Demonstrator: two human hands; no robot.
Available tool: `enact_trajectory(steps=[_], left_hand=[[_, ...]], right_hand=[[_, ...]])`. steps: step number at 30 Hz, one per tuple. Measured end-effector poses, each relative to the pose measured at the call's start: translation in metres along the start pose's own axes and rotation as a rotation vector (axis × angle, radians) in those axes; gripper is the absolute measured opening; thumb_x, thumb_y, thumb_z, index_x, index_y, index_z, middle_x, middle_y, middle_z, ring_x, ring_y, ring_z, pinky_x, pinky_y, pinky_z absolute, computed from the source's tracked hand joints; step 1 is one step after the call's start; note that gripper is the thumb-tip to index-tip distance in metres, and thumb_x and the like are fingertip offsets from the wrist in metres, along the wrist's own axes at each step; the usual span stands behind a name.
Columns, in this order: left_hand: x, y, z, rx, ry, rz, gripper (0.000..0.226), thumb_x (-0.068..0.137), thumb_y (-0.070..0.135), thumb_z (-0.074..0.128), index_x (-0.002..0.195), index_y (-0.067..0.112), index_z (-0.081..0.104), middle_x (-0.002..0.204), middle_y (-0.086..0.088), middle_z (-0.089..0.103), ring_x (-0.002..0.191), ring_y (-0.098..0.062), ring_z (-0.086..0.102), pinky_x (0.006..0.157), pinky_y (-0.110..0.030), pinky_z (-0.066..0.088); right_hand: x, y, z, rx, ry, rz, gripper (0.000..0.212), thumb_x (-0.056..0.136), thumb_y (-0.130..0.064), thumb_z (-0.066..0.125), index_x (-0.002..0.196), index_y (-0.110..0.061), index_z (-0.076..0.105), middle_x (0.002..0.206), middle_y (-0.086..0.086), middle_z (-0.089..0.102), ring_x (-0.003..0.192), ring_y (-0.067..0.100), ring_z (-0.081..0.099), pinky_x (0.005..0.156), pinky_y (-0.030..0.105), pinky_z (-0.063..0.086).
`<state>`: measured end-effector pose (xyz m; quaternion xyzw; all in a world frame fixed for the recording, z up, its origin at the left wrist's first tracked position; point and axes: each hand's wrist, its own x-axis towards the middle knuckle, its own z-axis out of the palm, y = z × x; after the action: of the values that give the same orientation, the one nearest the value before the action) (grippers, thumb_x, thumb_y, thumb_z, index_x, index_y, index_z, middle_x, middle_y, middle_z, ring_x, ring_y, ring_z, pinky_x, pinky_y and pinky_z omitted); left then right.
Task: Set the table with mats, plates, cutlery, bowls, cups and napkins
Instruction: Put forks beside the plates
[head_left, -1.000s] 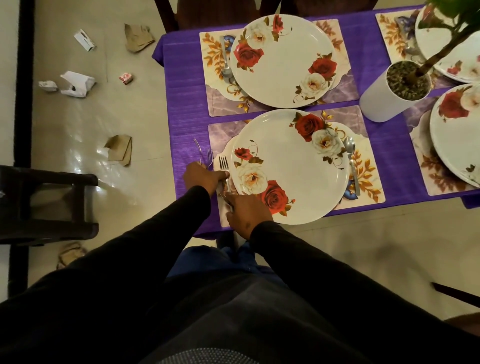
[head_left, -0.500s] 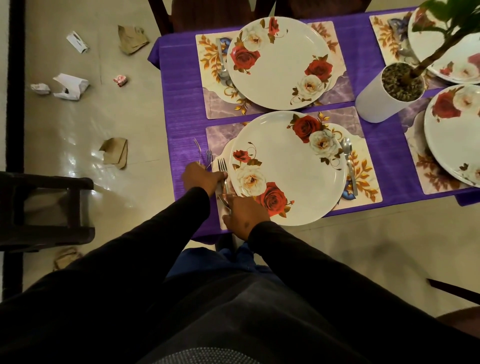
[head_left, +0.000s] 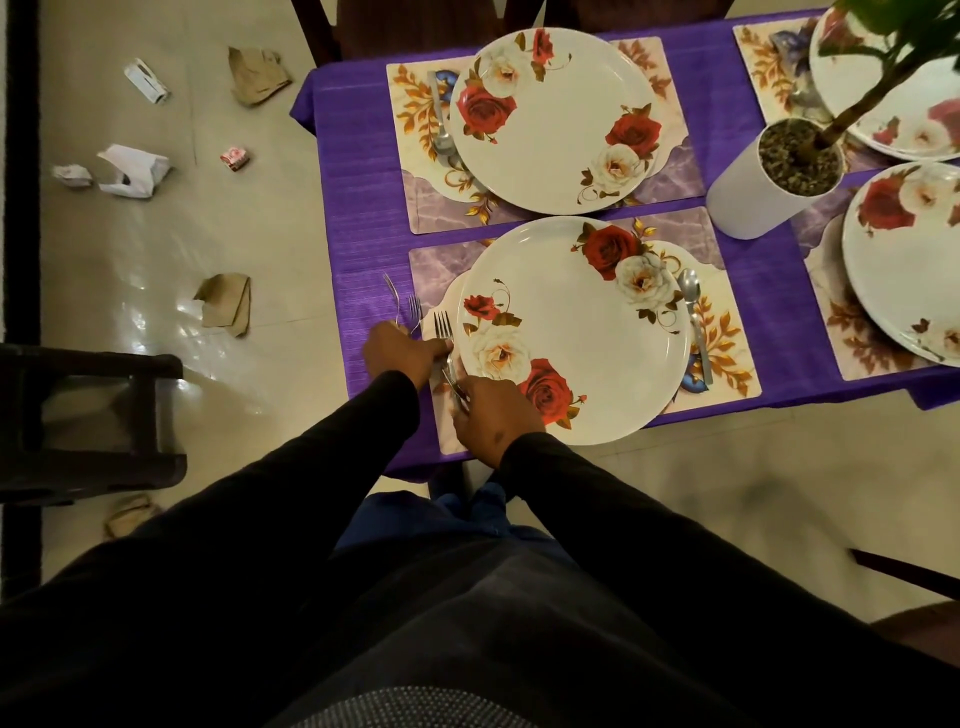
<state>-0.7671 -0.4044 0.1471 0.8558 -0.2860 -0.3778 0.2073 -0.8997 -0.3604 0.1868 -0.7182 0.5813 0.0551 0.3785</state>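
While you set forks: your left hand (head_left: 402, 351) grips spare forks (head_left: 410, 312).
Right hand (head_left: 496, 415): fingers pinch one fork (head_left: 444, 338) beside the plate (head_left: 571, 332).
Next: lay it flat, let go.

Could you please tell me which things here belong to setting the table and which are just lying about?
Part of the job:
- near plate on its mat
- fork under both hands: left hand, right hand
- spare forks in the left hand's grip
- spoon beside the plate
- far plate

Lying about:
- crumpled paper on the floor
- brown scraps
- potted plant
- dark stool
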Motion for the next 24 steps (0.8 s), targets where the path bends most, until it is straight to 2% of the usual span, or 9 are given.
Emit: enact_trajectory(steps=[3, 6, 10, 14, 16, 18, 21, 24], left_hand=[[-0.001, 0.0, -0.001, 0.0, -0.011, 0.008, 0.039, 0.08, 0.033, 0.083, 0.083, 0.008, 0.052, 0.088, -0.007, 0.061, 0.082, -0.019, 0.06, 0.06, -0.023, 0.04], [-0.003, 0.002, -0.002, -0.002, -0.001, 0.008, 0.038, 0.081, 0.033, 0.082, 0.08, 0.011, 0.051, 0.086, -0.005, 0.06, 0.083, -0.019, 0.06, 0.062, -0.024, 0.042], [-0.003, 0.002, 0.0, -0.014, -0.001, -0.009, 0.039, 0.08, 0.034, 0.082, 0.086, 0.008, 0.054, 0.09, -0.007, 0.061, 0.092, -0.024, 0.065, 0.068, -0.027, 0.046], [-0.004, 0.003, -0.001, -0.022, -0.003, -0.019, 0.041, 0.08, 0.036, 0.082, 0.094, 0.004, 0.059, 0.097, -0.011, 0.066, 0.095, -0.025, 0.066, 0.061, -0.022, 0.041], [-0.004, 0.003, -0.001, -0.022, -0.002, -0.02, 0.042, 0.08, 0.036, 0.082, 0.095, 0.004, 0.059, 0.1, -0.011, 0.066, 0.097, -0.025, 0.066, 0.064, -0.023, 0.043], [-0.004, 0.002, 0.0, -0.029, 0.009, -0.022, 0.04, 0.08, 0.036, 0.082, 0.092, 0.007, 0.057, 0.098, -0.01, 0.065, 0.098, -0.026, 0.066, 0.067, -0.026, 0.044], [-0.006, -0.001, -0.002, -0.039, 0.022, -0.008, 0.039, 0.081, 0.035, 0.082, 0.091, 0.007, 0.055, 0.097, -0.011, 0.065, 0.096, -0.026, 0.065, 0.069, -0.027, 0.045], [-0.01, -0.003, -0.003, -0.082, 0.046, 0.015, 0.041, 0.08, 0.033, 0.083, 0.096, 0.002, 0.062, 0.095, -0.014, 0.067, 0.095, -0.031, 0.068, 0.067, -0.03, 0.047]], right_hand=[[0.001, 0.003, -0.002, -0.046, -0.05, 0.025, 0.028, 0.092, -0.027, 0.062, 0.116, -0.012, 0.062, 0.103, 0.007, 0.068, 0.089, 0.025, 0.065, 0.074, 0.031, 0.053], [-0.001, 0.005, 0.0, -0.108, -0.118, 0.013, 0.033, 0.087, -0.021, 0.068, 0.117, -0.009, 0.062, 0.105, 0.01, 0.066, 0.093, 0.027, 0.064, 0.079, 0.034, 0.056], [-0.004, 0.009, 0.009, -0.119, -0.137, 0.01, 0.036, 0.09, -0.016, 0.065, 0.124, -0.006, 0.059, 0.114, 0.013, 0.064, 0.1, 0.029, 0.063, 0.083, 0.032, 0.053], [-0.003, 0.011, 0.011, -0.074, -0.114, 0.01, 0.035, 0.093, -0.018, 0.063, 0.126, -0.007, 0.058, 0.119, 0.013, 0.063, 0.106, 0.03, 0.062, 0.088, 0.032, 0.052], [-0.002, 0.011, 0.009, -0.055, -0.111, 0.01, 0.037, 0.092, -0.018, 0.064, 0.127, -0.007, 0.057, 0.12, 0.012, 0.062, 0.107, 0.03, 0.062, 0.09, 0.033, 0.052], [-0.004, 0.01, 0.006, -0.036, -0.12, 0.018, 0.034, 0.091, -0.022, 0.065, 0.122, -0.007, 0.059, 0.115, 0.012, 0.063, 0.102, 0.028, 0.062, 0.088, 0.034, 0.054], [-0.005, 0.008, 0.004, 0.004, -0.104, 0.019, 0.019, 0.092, -0.027, 0.062, 0.1, -0.01, 0.061, 0.093, 0.008, 0.063, 0.083, 0.023, 0.062, 0.078, 0.034, 0.055], [-0.004, 0.005, -0.006, 0.099, -0.063, 0.06, 0.017, 0.094, -0.027, 0.059, 0.083, -0.014, 0.056, 0.074, 0.0, 0.057, 0.066, 0.014, 0.054, 0.063, 0.026, 0.044]])
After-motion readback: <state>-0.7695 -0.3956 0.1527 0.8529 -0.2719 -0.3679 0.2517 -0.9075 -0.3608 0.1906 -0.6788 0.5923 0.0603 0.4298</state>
